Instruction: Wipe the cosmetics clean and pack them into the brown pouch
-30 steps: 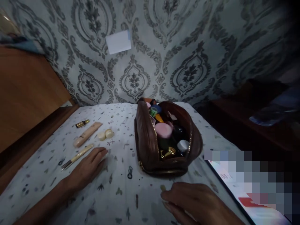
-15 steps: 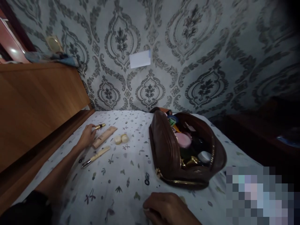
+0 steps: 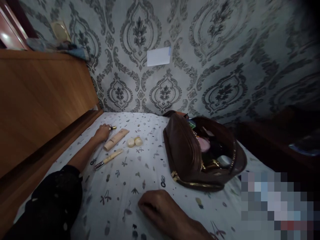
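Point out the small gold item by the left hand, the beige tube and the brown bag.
Small gold item [image 3: 114,127]: head view, its exposed end.
Beige tube [image 3: 116,139]: head view, middle of its body.
Brown bag [image 3: 182,146]: head view, its left outer side.

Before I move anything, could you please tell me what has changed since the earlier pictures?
The left hand has moved forward and left, from beside the slim stick to the gold tube; whether its grip has closed is unclear. The right hand has shifted left over the cloth. The bag, beige tube, slim stick and two cream balls stay where they were.
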The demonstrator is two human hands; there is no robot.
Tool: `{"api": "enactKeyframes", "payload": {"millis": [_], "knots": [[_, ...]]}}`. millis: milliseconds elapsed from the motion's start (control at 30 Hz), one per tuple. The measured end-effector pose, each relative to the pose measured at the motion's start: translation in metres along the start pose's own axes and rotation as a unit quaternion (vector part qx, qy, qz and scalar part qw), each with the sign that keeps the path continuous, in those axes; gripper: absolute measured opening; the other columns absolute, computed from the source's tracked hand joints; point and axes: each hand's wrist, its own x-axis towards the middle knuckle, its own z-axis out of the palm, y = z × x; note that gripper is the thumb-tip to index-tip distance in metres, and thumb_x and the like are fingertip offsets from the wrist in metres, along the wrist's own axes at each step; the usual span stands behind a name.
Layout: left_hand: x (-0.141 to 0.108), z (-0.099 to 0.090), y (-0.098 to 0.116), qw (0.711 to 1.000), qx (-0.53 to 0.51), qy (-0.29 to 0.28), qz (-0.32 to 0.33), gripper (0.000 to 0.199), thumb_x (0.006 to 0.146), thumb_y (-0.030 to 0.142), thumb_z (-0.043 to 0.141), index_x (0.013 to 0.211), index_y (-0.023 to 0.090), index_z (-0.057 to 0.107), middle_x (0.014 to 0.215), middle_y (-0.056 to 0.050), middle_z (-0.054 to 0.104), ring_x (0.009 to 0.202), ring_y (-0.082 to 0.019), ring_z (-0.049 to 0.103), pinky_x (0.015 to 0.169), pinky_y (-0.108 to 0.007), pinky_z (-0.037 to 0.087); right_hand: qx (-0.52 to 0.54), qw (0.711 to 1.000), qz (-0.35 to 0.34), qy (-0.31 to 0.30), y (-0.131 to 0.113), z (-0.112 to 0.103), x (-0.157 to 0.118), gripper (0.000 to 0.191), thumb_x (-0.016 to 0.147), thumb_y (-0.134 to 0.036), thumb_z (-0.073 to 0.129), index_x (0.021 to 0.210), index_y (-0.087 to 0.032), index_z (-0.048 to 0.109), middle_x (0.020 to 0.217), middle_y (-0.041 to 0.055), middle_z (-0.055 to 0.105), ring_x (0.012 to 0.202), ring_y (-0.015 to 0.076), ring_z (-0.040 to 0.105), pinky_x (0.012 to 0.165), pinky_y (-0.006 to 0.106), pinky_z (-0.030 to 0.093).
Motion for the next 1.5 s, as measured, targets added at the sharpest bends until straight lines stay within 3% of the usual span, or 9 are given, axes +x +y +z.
{"api": "enactKeyframes", "payload": {"millis": [200, 333, 500, 700, 833, 967, 1233, 1333, 1500], "knots": [[-0.024, -0.022, 0.01, 0.997, -0.071, 0.036, 0.017, 0.032, 0.097, 0.033, 0.06, 0.123, 0.015, 0.06, 0.124, -0.01, 0.064, 0.11, -0.025, 0.064, 0.095, -0.047, 0.054, 0.106, 0.991, 0.014, 0.077, 0.005, 0.014, 0.007, 0.021, 0.087, -0.016, 0.057, 0.089, -0.018, 0.077, 0.079, 0.005, 0.074, 0.071, 0.0154, 0.066, 0.068, 0.027, 0.048], [-0.069, -0.042, 0.035, 0.982, -0.148, 0.044, 0.112, 0.032, 0.099, 0.028, 0.046, 0.123, 0.011, 0.06, 0.122, -0.015, 0.066, 0.114, -0.027, 0.061, 0.1, -0.044, 0.049, 0.298, 0.945, 0.055, 0.126, 0.018, 0.022, 0.014, 0.028, 0.087, -0.04, 0.062, 0.1, -0.017, 0.071, 0.072, 0.0019, 0.068, 0.057, 0.0125, 0.06, 0.054, 0.025, 0.045], [-0.162, -0.046, 0.09, 0.927, -0.266, -0.031, 0.264, 0.034, 0.099, 0.037, 0.048, 0.126, 0.021, 0.061, 0.123, -0.01, 0.067, 0.109, -0.025, 0.063, 0.096, -0.037, 0.05, 0.468, 0.856, 0.08, 0.206, 0.027, 0.022, 0.023, 0.069, 0.072, -0.066, 0.074, 0.121, -0.018, 0.062, 0.087, 0.0047, 0.07, 0.06, 0.0147, 0.063, 0.049, 0.024, 0.044], [-0.229, -0.036, 0.137, 0.89, -0.316, -0.161, 0.287, 0.04, 0.103, 0.036, 0.039, 0.139, 0.022, 0.048, 0.122, -0.012, 0.063, 0.109, -0.025, 0.063, 0.094, -0.039, 0.053, 0.534, 0.816, 0.033, 0.22, 0.032, 0.023, 0.025, 0.05, 0.074, -0.062, 0.077, 0.094, -0.016, 0.071, 0.083, 0.0046, 0.069, 0.068, 0.0152, 0.062, 0.054, 0.024, 0.044], [-0.23, -0.031, 0.146, 0.89, -0.297, -0.159, 0.306, 0.043, 0.103, 0.036, 0.039, 0.143, 0.021, 0.044, 0.131, -0.014, 0.061, 0.117, -0.027, 0.063, 0.099, -0.042, 0.052, 0.562, 0.79, 0.021, 0.245, 0.037, 0.026, 0.026, 0.049, 0.069, -0.061, 0.081, 0.082, -0.015, 0.069, 0.072, 0.0006, 0.065, 0.061, 0.0113, 0.057, 0.058, 0.024, 0.045], [-0.225, -0.03, 0.148, 0.876, -0.33, -0.142, 0.321, 0.033, 0.103, 0.037, 0.038, 0.128, 0.022, 0.053, 0.112, -0.008, 0.07, 0.1, -0.022, 0.068, 0.087, -0.034, 0.054, 0.569, 0.783, 0.027, 0.25, 0.038, 0.027, 0.026, 0.052, 0.066, -0.064, 0.082, 0.08, -0.015, 0.067, 0.067, -0.0014, 0.063, 0.057, 0.0107, 0.058, 0.055, 0.023, 0.044], [-0.204, -0.018, 0.115, 0.909, -0.252, -0.034, 0.331, 0.03, 0.102, 0.036, 0.038, 0.107, 0.021, 0.063, 0.104, -0.007, 0.074, 0.095, -0.021, 0.07, 0.086, -0.032, 0.054, 0.49, 0.829, 0.014, 0.268, 0.04, 0.029, 0.024, 0.052, 0.076, -0.063, 0.075, 0.094, -0.015, 0.068, 0.085, 0.0052, 0.074, 0.066, 0.014, 0.066, 0.055, 0.024, 0.048], [-0.189, -0.025, 0.097, 0.947, -0.155, 0.001, 0.282, 0.032, 0.099, 0.035, 0.035, 0.105, 0.021, 0.064, 0.109, -0.009, 0.073, 0.098, -0.025, 0.07, 0.085, -0.035, 0.055, 0.465, 0.844, 0.017, 0.266, 0.042, 0.029, 0.023, 0.054, 0.077, -0.064, 0.073, 0.099, -0.015, 0.066, 0.089, 0.008, 0.076, 0.07, 0.016, 0.069, 0.056, 0.024, 0.049], [-0.181, -0.054, 0.088, 0.99, 0.065, -0.038, 0.119, 0.036, 0.099, 0.029, 0.028, 0.107, 0.021, 0.062, 0.116, -0.012, 0.067, 0.097, -0.03, 0.07, 0.074, -0.038, 0.054, 0.448, 0.857, 0.03, 0.254, 0.043, 0.026, 0.021, 0.056, 0.073, -0.065, 0.076, 0.098, -0.017, 0.062, 0.09, 0.0071, 0.075, 0.073, 0.017, 0.07, 0.056, 0.024, 0.049]]}}
